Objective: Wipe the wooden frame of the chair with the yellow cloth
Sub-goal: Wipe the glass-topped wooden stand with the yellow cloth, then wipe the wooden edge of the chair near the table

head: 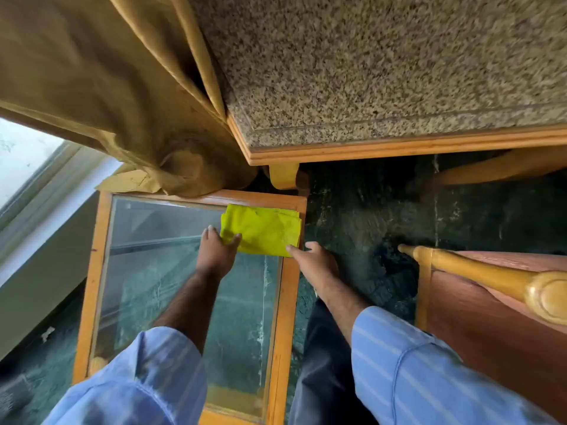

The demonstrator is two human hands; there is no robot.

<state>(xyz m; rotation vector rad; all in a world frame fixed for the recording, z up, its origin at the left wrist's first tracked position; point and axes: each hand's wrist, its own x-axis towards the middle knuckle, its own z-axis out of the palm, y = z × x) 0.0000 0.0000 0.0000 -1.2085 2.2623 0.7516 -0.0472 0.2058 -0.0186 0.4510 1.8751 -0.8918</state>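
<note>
A folded yellow cloth (262, 230) lies on the far right corner of a small glass-topped table with a wooden frame (288, 302). My left hand (216, 253) touches the cloth's near left edge, thumb on the fabric. My right hand (313, 262) reaches its near right corner with fingertips on it. Neither hand has lifted the cloth. The chair (491, 302) stands at the right, showing a light wooden arm rail (478, 273) with a rounded end and a reddish-brown seat.
A granite-topped table with a wooden edge (399, 145) fills the top right. A tan curtain (122, 102) hangs at the left and rests on the small table's far edge. A window (24, 154) is at the far left. The floor (368, 216) is dark stone.
</note>
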